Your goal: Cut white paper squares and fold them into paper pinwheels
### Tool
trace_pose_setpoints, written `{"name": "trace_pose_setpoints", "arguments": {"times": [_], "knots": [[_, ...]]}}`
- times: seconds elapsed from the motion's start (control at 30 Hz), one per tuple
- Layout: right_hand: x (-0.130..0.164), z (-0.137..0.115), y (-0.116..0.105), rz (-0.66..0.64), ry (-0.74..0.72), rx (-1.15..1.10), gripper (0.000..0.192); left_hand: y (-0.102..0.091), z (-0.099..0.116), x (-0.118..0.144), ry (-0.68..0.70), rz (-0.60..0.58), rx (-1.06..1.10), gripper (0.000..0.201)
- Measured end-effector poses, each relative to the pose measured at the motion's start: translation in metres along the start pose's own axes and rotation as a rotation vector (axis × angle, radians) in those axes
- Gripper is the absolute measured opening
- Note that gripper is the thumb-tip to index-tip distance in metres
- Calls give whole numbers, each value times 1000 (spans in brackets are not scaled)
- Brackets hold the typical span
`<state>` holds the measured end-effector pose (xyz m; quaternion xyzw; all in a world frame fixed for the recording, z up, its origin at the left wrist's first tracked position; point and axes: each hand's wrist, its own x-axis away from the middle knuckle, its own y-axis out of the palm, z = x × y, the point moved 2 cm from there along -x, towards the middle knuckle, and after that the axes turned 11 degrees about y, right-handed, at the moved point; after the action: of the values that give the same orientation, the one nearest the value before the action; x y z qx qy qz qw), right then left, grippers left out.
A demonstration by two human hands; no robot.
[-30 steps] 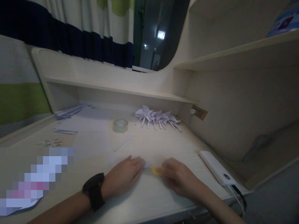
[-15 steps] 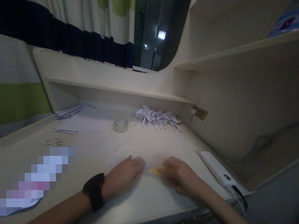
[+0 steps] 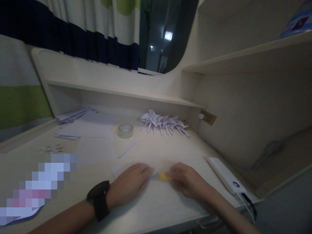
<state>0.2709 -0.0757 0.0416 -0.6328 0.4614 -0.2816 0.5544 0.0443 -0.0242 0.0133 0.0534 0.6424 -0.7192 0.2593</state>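
My left hand, with a black watch on its wrist, lies flat over a sheet of white paper on the desk. Most of that paper is hidden under the fingers. My right hand is closed around a yellow-handled knife-like tool, whose thin grey front part points toward my left fingertips. Motion blur hides its exact shape. Beyond my hands lie a thin white paper stick and a roll of clear tape.
Several white paper pinwheels lie at the back of the desk. Paper sheets and folded strips are at the back left, near small pale pieces. A white power bank with cables sits at the right; a pixelated item lies front left.
The yellow-handled tool's front part has tilted slightly and my right hand has shifted a little. My left hand stays almost in place on the paper. The view has moved slightly.
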Motion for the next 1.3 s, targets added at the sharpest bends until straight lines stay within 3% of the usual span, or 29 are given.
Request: {"name": "trace_pose_setpoints", "arguments": {"times": [0.9, 1.3], "knots": [[4, 3, -1, 18, 22, 35, 40, -7, 7, -1, 25, -71, 28, 28], [1, 7, 8, 64, 13, -13, 39, -4, 12, 3, -53, -111, 59, 32]]}}
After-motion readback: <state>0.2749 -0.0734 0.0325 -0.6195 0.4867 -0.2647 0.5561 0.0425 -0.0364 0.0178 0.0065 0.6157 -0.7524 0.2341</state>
